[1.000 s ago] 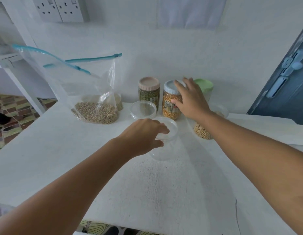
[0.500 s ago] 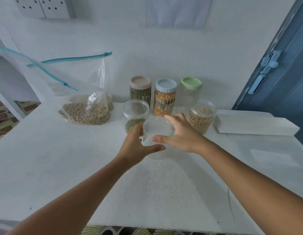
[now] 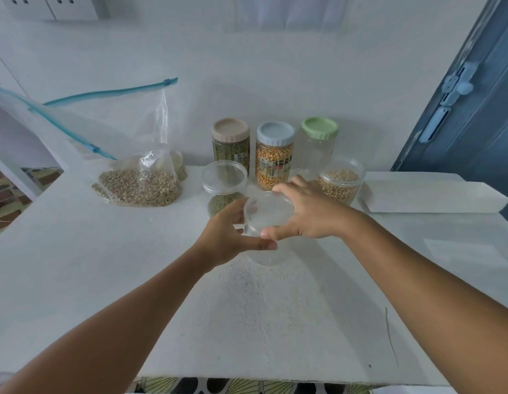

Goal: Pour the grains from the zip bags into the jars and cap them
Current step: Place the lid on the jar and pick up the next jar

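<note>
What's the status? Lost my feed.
Left hand grips empty clear plastic jar; right hand holds its clear lid. Open zip bag of brown grains waits far left. Nothing blocking.

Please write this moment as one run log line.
left hand: holds clear jar | right hand: grips clear lid | zip bag: unpoured

At the centre of the frame you have a clear empty jar [image 3: 268,245] standing upright on the white table, a clear lid [image 3: 268,210] sitting on its mouth. Just up and left of it stands a lidded clear jar [image 3: 224,186] partly filled with green grains. Right of centre, another clear jar [image 3: 340,180] holds pale round grains. At the left, a zip bag [image 3: 136,166] with a teal zipper sits open, brownish grains pooled in its bottom.
</note>
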{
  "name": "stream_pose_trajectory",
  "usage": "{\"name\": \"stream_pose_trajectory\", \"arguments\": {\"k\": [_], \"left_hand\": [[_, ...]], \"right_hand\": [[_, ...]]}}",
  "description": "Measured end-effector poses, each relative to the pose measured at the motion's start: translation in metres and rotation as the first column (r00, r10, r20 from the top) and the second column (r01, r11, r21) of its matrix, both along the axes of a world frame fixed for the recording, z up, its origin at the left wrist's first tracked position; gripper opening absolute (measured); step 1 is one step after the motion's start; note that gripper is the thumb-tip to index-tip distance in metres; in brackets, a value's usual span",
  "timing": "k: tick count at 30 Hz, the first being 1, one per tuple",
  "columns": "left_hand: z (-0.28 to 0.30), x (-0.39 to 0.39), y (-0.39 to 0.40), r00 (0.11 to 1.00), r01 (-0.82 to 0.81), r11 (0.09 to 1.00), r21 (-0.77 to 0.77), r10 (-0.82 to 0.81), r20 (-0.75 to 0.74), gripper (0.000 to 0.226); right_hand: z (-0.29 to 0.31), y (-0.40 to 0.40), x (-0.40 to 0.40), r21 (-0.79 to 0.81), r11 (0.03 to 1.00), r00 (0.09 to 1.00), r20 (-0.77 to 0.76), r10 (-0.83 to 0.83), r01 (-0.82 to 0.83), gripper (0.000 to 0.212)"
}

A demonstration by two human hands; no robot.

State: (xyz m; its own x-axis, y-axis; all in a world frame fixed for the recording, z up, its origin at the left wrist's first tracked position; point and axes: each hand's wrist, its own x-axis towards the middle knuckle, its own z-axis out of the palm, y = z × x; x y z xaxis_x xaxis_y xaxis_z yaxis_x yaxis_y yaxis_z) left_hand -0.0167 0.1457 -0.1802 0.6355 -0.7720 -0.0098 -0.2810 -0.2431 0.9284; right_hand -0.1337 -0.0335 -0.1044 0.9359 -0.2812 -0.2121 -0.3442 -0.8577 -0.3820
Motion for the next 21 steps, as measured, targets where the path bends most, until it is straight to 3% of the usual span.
{"name": "stream_pose_trajectory", "arguments": {"k": [9, 12, 18, 21], "left_hand": [[0.004, 0.000, -0.001, 0.999, 0.027, 0.999, 0.029, -0.027, -0.026, 0.091], [0.004, 0.002, -0.002, 0.999, 0.048, 0.998, 0.029, -0.047, -0.025, 0.093], [0.012, 0.023, 0.005, 0.978, 0.207, 0.976, 0.071, -0.206, -0.023, 0.086], [0.013, 0.036, 0.011, 0.964, 0.265, 0.962, 0.071, -0.263, -0.037, 0.084]], "right_hand": [[0.007, -0.006, -0.001, 0.025, 0.996, 0.995, -0.062, 0.083, -0.082, 0.126], [0.005, 0.004, 0.000, -0.049, 0.995, 0.996, -0.019, 0.086, -0.087, 0.118], [0.016, 0.007, 0.001, 0.084, 0.985, 0.977, -0.143, 0.160, -0.149, 0.108], [0.016, 0.024, 0.004, 0.109, 0.992, 0.989, -0.128, 0.078, -0.064, 0.110]]}}
